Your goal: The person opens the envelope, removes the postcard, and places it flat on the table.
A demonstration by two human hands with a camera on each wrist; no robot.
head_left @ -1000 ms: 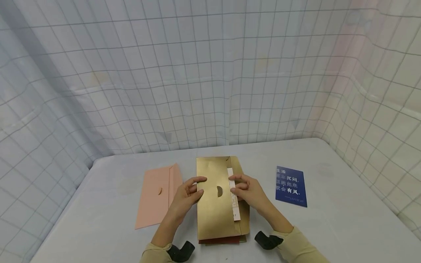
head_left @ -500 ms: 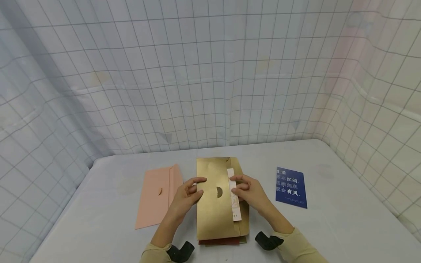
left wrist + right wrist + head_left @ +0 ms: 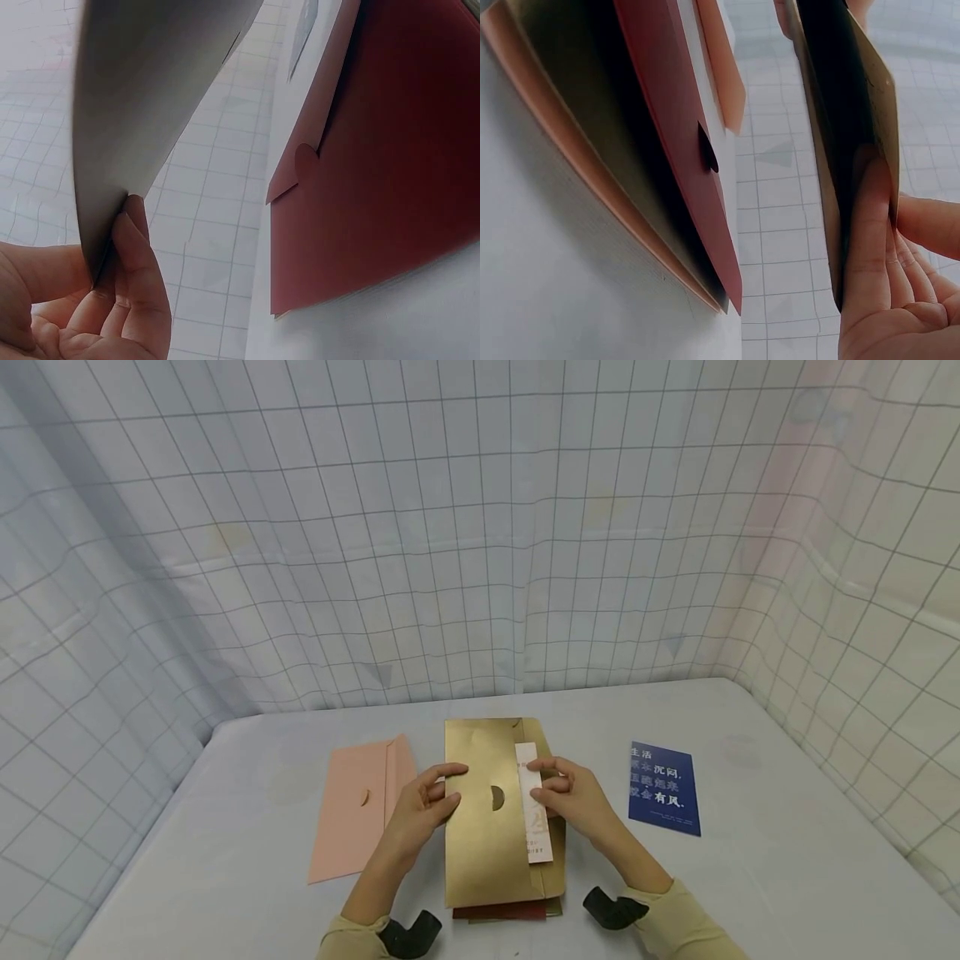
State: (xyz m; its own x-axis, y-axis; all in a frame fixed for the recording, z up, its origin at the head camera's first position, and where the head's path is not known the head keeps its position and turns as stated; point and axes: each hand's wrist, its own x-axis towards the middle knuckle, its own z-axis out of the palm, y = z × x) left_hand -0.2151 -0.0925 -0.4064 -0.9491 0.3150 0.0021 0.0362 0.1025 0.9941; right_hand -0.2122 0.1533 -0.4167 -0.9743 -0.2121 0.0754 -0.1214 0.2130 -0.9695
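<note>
A gold envelope (image 3: pixel 483 852) with a dark half-moon cutout is held above a stack, its opening facing right. My left hand (image 3: pixel 416 818) pinches its left edge between thumb and fingers. Out of the opening sticks a white card (image 3: pixel 538 839) with printed characters, part of it still hidden inside. My right hand (image 3: pixel 573 800) pinches the card's exposed edge; the right wrist view shows the thumb on one side and a finger reaching into the dark gap. Beneath, a red envelope (image 3: pixel 390 165) lies on top of the stack, apart from the gold one.
Left of the stack lies a pink envelope (image 3: pixel 352 806). A blue card (image 3: pixel 663 785) with white characters lies on the right of the white table (image 3: pixel 757 860). Olive and orange edges (image 3: pixel 607 187) show under the red envelope. A checked curtain (image 3: pixel 480 568) hangs behind.
The white card has slid a little to the right, so more of its print shows. The gold envelope has shifted slightly left. Both hands keep their hold.
</note>
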